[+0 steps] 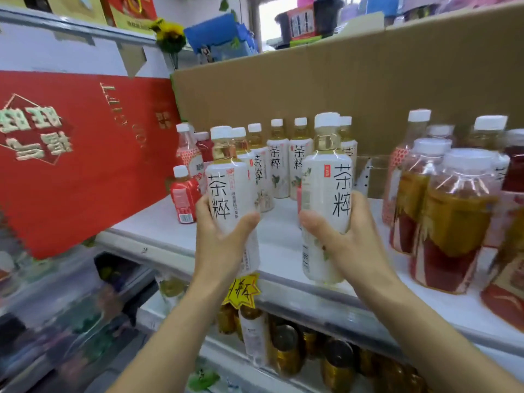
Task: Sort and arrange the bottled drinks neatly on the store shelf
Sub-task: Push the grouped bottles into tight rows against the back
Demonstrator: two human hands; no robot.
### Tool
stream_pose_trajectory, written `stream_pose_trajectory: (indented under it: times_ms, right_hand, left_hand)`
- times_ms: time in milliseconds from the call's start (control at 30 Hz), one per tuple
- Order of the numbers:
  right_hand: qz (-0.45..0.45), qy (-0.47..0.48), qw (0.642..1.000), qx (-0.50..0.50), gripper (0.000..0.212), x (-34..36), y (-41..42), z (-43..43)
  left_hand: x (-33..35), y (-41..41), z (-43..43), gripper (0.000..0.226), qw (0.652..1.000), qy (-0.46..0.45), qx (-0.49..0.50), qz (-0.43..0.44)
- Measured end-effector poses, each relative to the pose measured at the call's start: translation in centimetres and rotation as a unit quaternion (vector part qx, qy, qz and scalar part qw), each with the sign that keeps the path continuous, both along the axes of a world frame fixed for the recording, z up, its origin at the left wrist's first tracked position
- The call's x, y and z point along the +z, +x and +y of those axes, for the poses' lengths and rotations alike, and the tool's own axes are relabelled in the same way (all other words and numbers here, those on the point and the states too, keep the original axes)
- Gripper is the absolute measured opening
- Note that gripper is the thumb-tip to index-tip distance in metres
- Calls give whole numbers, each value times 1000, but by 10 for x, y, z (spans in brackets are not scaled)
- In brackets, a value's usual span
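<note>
My left hand [219, 236] grips a white-labelled tea bottle [228, 188] with a white cap, held upright above the front of the white shelf [158, 222]. My right hand [343, 231] grips a second, matching tea bottle [329, 177] a little to the right. Behind them a row of several like tea bottles [279, 165] stands at the back of the shelf. At the left are small red-labelled bottles [184, 197]. On the right stand larger bottles with amber drink and red labels [450, 222].
A big red gift box [71, 154] leans at the shelf's left end. Brown cardboard [340, 89] forms a wall behind the bottles. A yellow price tag [242, 290] hangs on the shelf edge, and below it are gold cans [286, 347] and more bottles.
</note>
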State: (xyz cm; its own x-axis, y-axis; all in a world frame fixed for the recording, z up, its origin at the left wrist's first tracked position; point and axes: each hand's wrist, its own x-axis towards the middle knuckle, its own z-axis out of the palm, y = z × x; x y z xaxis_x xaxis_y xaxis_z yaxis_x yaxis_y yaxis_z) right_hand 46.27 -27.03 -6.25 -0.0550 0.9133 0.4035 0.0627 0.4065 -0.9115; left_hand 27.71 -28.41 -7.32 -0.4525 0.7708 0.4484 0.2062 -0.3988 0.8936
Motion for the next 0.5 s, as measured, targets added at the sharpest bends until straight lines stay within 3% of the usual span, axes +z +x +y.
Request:
stream_pose_trajectory:
  times_ms: [300,433,500]
  right_hand:
    - [-7,-29,998,-56,57,-13,-100,55]
    - [-42,-34,993,-109,73,-6,-113,68]
    - [-106,-14,983,-152,72,8,-111,73]
  left_hand:
    - [-18,-71,99,68,990,32,-140,16]
    - [-25,-92,127,86,988,-15,-141,53]
    - [-22,-104,138,104,978,-57,-196,44]
